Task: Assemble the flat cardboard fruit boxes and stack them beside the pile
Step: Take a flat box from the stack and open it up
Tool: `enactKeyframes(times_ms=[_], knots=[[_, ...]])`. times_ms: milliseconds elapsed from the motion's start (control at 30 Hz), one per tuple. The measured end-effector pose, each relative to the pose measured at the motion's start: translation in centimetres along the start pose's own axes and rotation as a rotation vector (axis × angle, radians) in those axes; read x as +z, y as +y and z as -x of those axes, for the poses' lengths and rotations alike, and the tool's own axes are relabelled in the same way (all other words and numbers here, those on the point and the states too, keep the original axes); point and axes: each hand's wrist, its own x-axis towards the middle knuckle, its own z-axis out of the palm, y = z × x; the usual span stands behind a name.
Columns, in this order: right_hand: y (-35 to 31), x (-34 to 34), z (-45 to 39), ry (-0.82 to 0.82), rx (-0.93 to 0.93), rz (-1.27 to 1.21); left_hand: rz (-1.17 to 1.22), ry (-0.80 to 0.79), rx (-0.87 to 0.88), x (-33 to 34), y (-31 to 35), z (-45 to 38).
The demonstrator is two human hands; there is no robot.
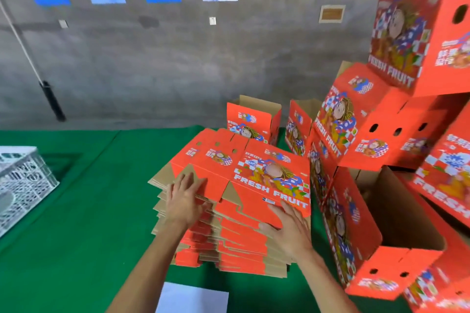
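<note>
Flat boxes (229, 211): big pile left, middle of the green surface (76, 223).
Made boxes (368, 198): many stacked at the right edge.
Left hand (184, 198), right hand (290, 231): fingers straight, on the top flat box (254, 173).

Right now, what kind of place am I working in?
Probably a fruit packing room or small warehouse: a pile of flat boxes printed FRESH FRUIT on a green-covered table, assembled boxes stacked to the right, and a bare concrete wall hung with posters.
</note>
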Motion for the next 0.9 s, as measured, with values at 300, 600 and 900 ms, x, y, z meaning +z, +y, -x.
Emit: enactKeyframes(times_ms=[300,600,900], knots=[[0.9,-3.0,-1.2,0.095,-0.144,-0.014,-0.174,-0.007,0.079,-0.9,-1.3,-2.0],[-3.2,-8.0,-0.9,0.318,-0.204,-0.365,0.213,0.169,0.192,-2.9,-0.4,-0.4],[-8.5,-18.0,2.8,0.525,-0.386,-0.579,0.684,0.456,0.029,-11.9,4.6,1.7]])
